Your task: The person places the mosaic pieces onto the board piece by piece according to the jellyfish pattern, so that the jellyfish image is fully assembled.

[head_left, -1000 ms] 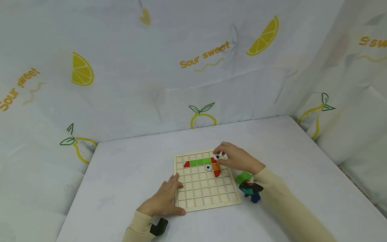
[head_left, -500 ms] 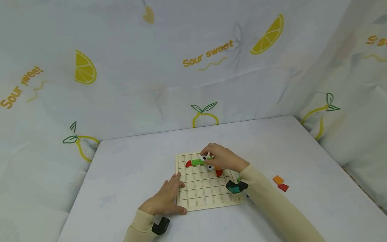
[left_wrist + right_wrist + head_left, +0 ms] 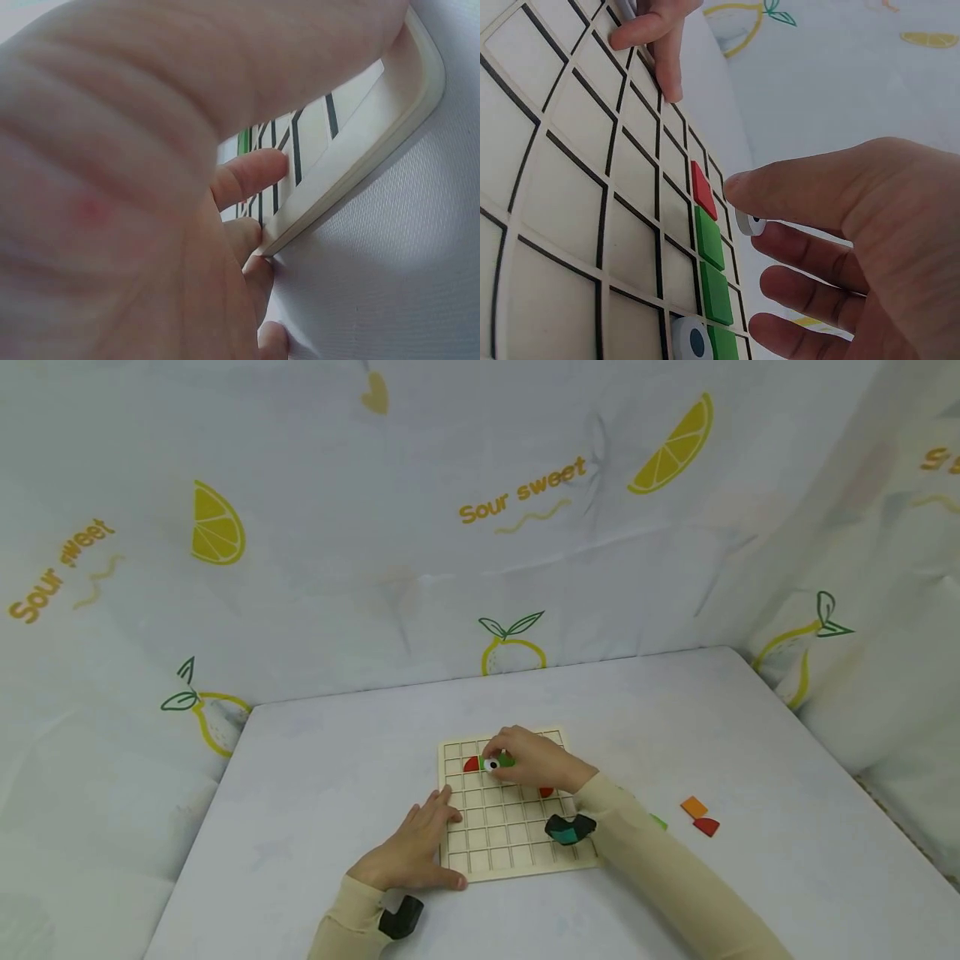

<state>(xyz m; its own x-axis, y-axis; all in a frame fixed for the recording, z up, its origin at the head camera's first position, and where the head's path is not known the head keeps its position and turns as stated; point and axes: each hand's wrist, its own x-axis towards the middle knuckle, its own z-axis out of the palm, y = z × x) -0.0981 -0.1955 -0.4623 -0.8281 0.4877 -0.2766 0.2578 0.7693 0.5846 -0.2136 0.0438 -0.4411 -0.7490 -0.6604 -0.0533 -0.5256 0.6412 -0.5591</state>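
A pale wooden board (image 3: 480,842) with a grid of square cells lies on the table. On its left border rests my left hand (image 3: 411,852), fingers spread and thumb at the near corner. My right hand (image 3: 536,762) is over the upper part of the board and pinches a round white eye piece (image 3: 492,765) between thumb and forefinger. In the right wrist view this piece is held just above the row of a red rounded tile (image 3: 703,191) and green square tiles (image 3: 710,238). A second eye piece (image 3: 691,339) sits in a cell beside the green tiles.
Right of the board lie an orange square tile (image 3: 693,807) and a red rounded tile (image 3: 707,827), close together. A green piece (image 3: 658,822) shows partly behind the right sleeve (image 3: 637,835). A printed white cloth (image 3: 337,610) hangs behind the table.
My right hand has moved left across the board with the eye piece, toward the red tile at the row's left end. The loose orange and red tiles have come into sight. My left hand stays put.
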